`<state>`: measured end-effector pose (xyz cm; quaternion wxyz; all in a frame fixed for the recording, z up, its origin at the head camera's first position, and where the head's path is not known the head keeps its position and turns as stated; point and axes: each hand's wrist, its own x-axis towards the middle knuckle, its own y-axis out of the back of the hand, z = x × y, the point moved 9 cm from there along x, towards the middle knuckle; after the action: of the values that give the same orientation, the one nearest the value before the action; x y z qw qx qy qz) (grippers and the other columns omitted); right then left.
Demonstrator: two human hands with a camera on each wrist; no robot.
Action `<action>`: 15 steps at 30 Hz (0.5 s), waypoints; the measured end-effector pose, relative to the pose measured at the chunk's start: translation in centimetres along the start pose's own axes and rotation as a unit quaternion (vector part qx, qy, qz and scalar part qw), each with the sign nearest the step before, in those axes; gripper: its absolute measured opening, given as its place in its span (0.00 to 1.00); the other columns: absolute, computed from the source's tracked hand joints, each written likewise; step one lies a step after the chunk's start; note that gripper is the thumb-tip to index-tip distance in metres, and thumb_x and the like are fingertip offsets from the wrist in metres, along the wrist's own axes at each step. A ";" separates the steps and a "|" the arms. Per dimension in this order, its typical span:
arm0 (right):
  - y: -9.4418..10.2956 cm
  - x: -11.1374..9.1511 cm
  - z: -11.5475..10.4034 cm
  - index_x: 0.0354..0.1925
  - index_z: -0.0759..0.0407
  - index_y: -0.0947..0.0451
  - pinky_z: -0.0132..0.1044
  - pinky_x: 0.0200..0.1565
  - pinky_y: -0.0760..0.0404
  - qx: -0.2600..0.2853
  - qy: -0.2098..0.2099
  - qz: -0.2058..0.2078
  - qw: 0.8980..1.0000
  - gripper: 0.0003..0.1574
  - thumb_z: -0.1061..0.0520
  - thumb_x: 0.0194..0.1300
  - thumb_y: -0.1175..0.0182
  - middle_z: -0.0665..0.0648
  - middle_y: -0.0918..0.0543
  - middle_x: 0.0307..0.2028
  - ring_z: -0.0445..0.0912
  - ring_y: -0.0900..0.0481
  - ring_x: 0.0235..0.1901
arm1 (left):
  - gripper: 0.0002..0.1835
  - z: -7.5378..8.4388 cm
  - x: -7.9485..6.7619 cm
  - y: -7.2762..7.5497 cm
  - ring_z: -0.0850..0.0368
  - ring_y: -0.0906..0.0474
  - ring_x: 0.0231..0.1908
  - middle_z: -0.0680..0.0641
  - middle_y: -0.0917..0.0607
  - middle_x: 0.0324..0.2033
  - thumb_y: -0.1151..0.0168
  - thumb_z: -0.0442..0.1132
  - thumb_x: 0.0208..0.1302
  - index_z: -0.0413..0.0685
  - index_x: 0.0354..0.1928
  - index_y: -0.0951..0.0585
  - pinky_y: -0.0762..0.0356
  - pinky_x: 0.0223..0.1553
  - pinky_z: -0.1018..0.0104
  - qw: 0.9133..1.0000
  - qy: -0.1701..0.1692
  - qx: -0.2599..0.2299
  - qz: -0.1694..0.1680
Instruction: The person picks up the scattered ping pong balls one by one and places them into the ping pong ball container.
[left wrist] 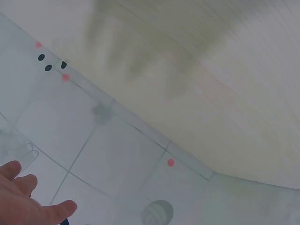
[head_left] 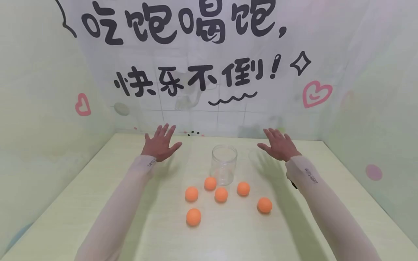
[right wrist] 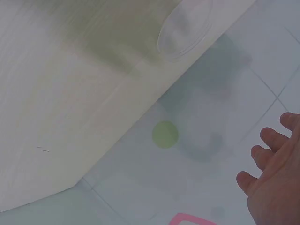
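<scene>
A clear, open-topped jar [head_left: 224, 165] stands upright near the middle of the table. In front of it lie several orange balls [head_left: 221, 194], all outside the jar. My left hand [head_left: 159, 144] is raised over the table's far left part, fingers spread, holding nothing. Over the far right part hovers my right hand [head_left: 279, 145], its fingers extended and nothing in them. Close to it, a clear round lid [right wrist: 185, 30] lies flat on the table; the head view shows it only faintly. In the left wrist view, part of the left hand [left wrist: 33, 201] appears at the lower left corner.
The pale wooden table [head_left: 163, 239] is bounded by a back wall sheet [head_left: 196, 121] with black lettering and pink hearts. Side walls [head_left: 369, 145] rise at left and right. Both arms cast shadows on the tabletop.
</scene>
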<state>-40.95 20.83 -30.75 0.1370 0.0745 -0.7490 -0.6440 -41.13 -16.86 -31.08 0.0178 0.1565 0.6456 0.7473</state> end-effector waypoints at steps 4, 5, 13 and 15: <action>0.1 -0.3 -0.3 0.72 0.66 0.53 0.64 0.67 0.54 0.003 0.010 0.002 1.000 0.44 0.40 0.71 0.55 0.72 0.46 0.70 0.65 0.50 0.70 | 0.40 0.8 0.1 0.0 0.38 0.57 0.73 0.39 0.50 0.74 0.58 0.62 0.68 0.49 0.75 0.52 0.53 0.61 0.26 1.000 -0.016 0.007 -0.003; 0.1 -0.4 -0.4 0.72 0.66 0.53 0.64 0.67 0.53 0.003 0.013 0.003 1.000 0.44 0.41 0.71 0.55 0.72 0.46 0.70 0.65 0.50 0.70 | 0.40 1.0 0.1 -0.1 0.38 0.56 0.73 0.39 0.50 0.74 0.58 0.62 0.68 0.49 0.75 0.51 0.53 0.61 0.26 1.000 -0.020 0.008 -0.003; 0.0 -0.9 -0.8 0.72 0.67 0.53 0.64 0.67 0.53 0.024 0.027 0.008 0.999 0.44 0.42 0.71 0.54 0.73 0.46 0.70 0.66 0.49 0.69 | 0.40 2.0 -0.1 -0.1 0.39 0.51 0.72 0.39 0.44 0.72 0.56 0.62 0.67 0.50 0.74 0.48 0.48 0.61 0.29 0.999 -0.038 0.017 0.019; 0.0 -0.9 -0.8 0.72 0.67 0.53 0.64 0.67 0.52 0.028 0.027 0.009 0.999 0.44 0.42 0.71 0.54 0.73 0.46 0.70 0.66 0.48 0.69 | 0.40 2.5 -0.2 -0.1 0.40 0.49 0.72 0.40 0.43 0.72 0.56 0.62 0.67 0.50 0.74 0.47 0.48 0.61 0.30 0.999 -0.045 0.013 0.024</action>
<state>-39.80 20.35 -30.73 0.1609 0.0886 -0.7635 -0.6192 -40.35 -14.48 -30.97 0.0269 0.2053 0.6503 0.7309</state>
